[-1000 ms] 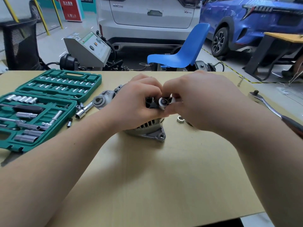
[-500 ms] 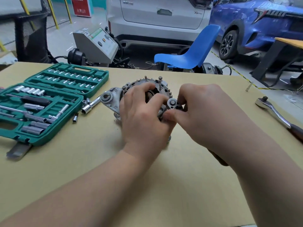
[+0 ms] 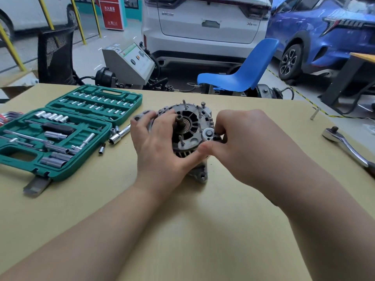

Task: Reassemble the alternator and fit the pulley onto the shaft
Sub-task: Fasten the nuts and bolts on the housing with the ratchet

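The grey alternator [image 3: 187,116] stands on the table with its open end up, its shaft [image 3: 180,120] and several studs sticking up. My left hand [image 3: 160,147] grips the alternator's left side, fingers over the rim and thumb along the near edge. My right hand [image 3: 241,142] is at the alternator's right edge and pinches a small round silver part [image 3: 208,133] with a hole in its middle. The pulley cannot be made out in this view.
An open green socket set [image 3: 60,134] lies at the left, with loose sockets [image 3: 114,137] beside it. A ratchet wrench [image 3: 345,145] lies at the right table edge. A small metal bit [image 3: 313,114] rests at the far right. Behind the table stand a blue chair [image 3: 243,72] and cars.
My left hand has slid off the top to the alternator's left side, uncovering the shaft and bearing. My right hand still holds the small silver part at the right edge.
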